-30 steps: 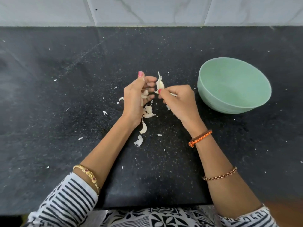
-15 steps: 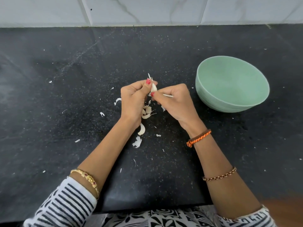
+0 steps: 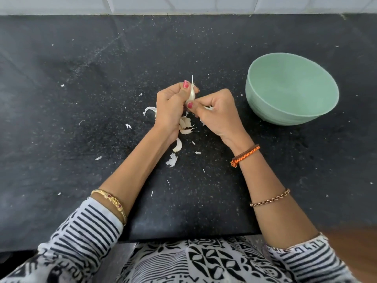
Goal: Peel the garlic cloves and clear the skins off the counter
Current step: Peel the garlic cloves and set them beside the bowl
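Observation:
Both hands meet over the middle of the black counter (image 3: pixel 81 99). My left hand (image 3: pixel 171 107) grips a white garlic clove (image 3: pixel 191 94) between thumb and curled fingers, a thin tip of skin sticking up from it. My right hand (image 3: pixel 218 113) pinches the clove's lower end with the thumb, and a bit of white skin shows under its fingers. Below the hands lie loose garlic skins (image 3: pixel 185 127) and a curved piece (image 3: pixel 177 145), with a torn skin (image 3: pixel 172 160) nearer me.
A pale green bowl (image 3: pixel 257 99) stands on the counter right of my right hand, nothing visible inside. Small white skin flakes (image 3: pixel 128 126) are scattered over the counter. A tiled wall (image 3: pixel 183 5) runs along the back edge.
The hands closed together: my left thumb came over the clove and now grips it, while my right thumb slid to its lower end. The view shifted slightly.

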Available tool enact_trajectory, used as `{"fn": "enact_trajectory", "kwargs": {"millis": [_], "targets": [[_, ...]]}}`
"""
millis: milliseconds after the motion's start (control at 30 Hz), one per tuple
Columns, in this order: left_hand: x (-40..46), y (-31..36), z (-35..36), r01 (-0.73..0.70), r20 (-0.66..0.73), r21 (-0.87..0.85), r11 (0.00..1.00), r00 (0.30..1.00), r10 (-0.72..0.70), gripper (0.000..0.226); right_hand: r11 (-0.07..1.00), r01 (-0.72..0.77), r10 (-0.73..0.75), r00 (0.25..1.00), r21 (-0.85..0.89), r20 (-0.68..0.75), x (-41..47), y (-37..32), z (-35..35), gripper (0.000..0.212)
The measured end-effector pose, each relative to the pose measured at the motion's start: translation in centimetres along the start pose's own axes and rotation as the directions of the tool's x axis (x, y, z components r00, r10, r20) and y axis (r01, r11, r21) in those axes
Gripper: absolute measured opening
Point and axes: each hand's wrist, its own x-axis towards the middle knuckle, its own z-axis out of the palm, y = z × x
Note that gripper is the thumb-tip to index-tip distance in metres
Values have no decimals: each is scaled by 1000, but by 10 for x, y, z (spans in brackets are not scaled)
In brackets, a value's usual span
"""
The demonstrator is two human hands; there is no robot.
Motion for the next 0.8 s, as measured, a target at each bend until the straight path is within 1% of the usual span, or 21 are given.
{"fn": "enact_trajectory", "kwargs": {"millis": [133,200,267,300,367,467,500,567,700,800], "targets": [[2,-2,-1,26,-6,-18,1000,1000,-26,35,1000,1,-1,1000,-15,6,2,1,1,23],[5,-1,-2,79,0,-28,996,997,-79,35,1000,-1,1,1000,-24,9,2,1,1,26],[8,0,-4,122,-2,-46,991,992,-122,32,999,-2,2,1000,-38,6,2,1,0,23],[9,0,-6,110,-8,-45,993,994,-111,29,999,-4,4,1000,-42,0,2,1,-1,19],[11,-1,-10,22,-20,-7,1000,1000,-22,22,999,-9,8,1000,-49,-17,2,2,-2,10],[8,-4,-11,-80,-9,48,996,997,81,15,998,-53,54,997,22,-53,0,1,-3,14],[7,-4,-11,-90,11,44,995,996,90,14,996,-64,68,995,60,-71,0,0,-3,15],[7,-4,-11,-82,50,15,997,996,81,13,990,-66,80,991,127,-106,-1,-2,-4,7],[8,-2,-17,-76,80,5,997,994,76,12,990,-29,43,994,134,-105,-1,-3,-3,13],[8,-1,-21,-131,123,52,990,985,124,14,991,-36,48,995,129,-89,-2,-6,-3,7]]}}
